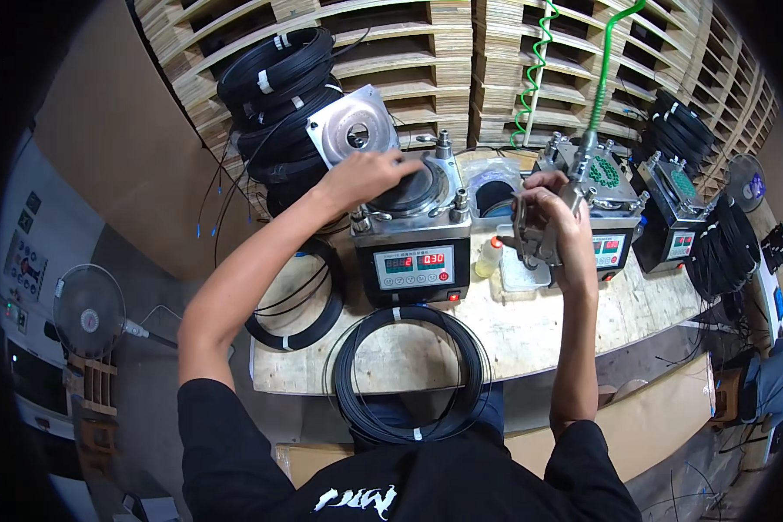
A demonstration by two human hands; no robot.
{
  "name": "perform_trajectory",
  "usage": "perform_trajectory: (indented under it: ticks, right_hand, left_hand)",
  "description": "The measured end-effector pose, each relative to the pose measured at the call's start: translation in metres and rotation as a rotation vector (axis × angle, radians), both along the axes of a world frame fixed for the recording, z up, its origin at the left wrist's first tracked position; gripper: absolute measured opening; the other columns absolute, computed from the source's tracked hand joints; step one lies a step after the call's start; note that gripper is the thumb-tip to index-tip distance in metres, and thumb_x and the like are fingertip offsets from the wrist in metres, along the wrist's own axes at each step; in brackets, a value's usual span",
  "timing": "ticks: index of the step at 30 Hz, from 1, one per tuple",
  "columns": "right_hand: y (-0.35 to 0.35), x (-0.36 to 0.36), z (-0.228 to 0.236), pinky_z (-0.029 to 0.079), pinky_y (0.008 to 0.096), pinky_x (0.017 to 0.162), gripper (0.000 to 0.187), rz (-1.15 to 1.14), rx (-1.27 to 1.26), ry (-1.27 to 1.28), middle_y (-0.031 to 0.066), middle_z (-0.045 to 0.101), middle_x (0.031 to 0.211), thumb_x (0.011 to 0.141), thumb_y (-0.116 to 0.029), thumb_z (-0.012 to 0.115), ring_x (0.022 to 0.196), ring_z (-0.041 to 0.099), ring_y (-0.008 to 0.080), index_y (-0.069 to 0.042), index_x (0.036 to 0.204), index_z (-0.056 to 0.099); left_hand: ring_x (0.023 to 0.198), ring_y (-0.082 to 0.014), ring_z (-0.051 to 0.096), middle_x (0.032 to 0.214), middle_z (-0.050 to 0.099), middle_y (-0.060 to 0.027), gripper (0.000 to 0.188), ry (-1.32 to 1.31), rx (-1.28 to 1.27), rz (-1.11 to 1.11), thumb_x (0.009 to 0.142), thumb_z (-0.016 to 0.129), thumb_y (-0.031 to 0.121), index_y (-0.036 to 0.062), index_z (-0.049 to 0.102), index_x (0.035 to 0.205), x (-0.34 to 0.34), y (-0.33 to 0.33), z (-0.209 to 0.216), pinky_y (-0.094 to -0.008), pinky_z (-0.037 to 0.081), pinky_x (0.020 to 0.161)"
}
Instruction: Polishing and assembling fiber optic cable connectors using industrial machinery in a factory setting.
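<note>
My left hand (365,181) reaches over the dark round disc (411,190) on top of a black benchtop machine (419,270) with a lit red display. Its fingers are bent together at the disc's far edge; what they pinch, if anything, is too blurred to tell. Behind that hand a square silver plate (376,111) with a round centre leans against coiled cable. My right hand (558,217) is wrapped round a metal air gun (574,187) hanging from a green hose (602,83). A metal clamp-like part (532,237) shows at that hand's fingers; how it is held is partly hidden.
Black cable coils lie on the wooden bench (531,339), across my lap (348,383) and in a stack (274,87) behind. A bottle with a red cap (489,257) stands beside a white tray (524,277). Two similar machines (613,248) (674,222) stand to the right.
</note>
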State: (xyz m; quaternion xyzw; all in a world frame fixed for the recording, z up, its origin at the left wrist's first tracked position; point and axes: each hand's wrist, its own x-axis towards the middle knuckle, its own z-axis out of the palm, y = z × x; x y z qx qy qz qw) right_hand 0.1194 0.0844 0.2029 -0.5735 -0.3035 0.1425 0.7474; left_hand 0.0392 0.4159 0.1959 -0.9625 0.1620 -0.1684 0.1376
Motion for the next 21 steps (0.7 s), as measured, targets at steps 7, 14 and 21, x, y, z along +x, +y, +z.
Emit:
perform_trajectory:
  ticks: [7,14,21]
  right_hand:
    - [0.041,-0.011,0.023,0.045,0.0213,0.059,0.020,-0.098,-0.038,-0.076,-0.0004,0.059,0.080,0.092,-0.016,0.054,0.067,0.053,0.0058,-0.006,0.106,0.062]
    - [0.129,-0.020,0.004,0.046,0.0275,0.062,0.020,-0.030,-0.037,-0.188,0.0022,0.058,0.077,0.092,-0.015,0.052,0.066,0.052,0.0097,-0.003,0.103,0.063]
    - [0.170,0.001,0.014,0.039,0.0290,0.049,0.013,-0.342,0.179,-0.329,0.0005,0.052,0.065,0.089,-0.007,0.056,0.050,0.047,0.0100,0.002,0.097,0.061]
  left_hand:
    - [0.081,-0.0434,0.069,0.092,0.069,-0.0259,0.051,-0.251,-0.497,0.063,0.100,0.058,0.015,0.0175,0.047,0.149,-0.021,0.002,-0.017,-0.0510,0.057,0.068]
    - [0.076,-0.0445,0.069,0.080,0.067,-0.0287,0.040,-0.444,-0.743,0.316,0.101,0.052,0.009,0.0039,0.052,0.141,-0.028,-0.012,-0.030,-0.0510,0.056,0.066]
    - [0.074,-0.0439,0.069,0.081,0.067,-0.0287,0.041,-0.450,-0.773,0.291,0.099,0.053,0.005,0.0023,0.054,0.140,-0.028,-0.011,-0.035,-0.0502,0.055,0.064]
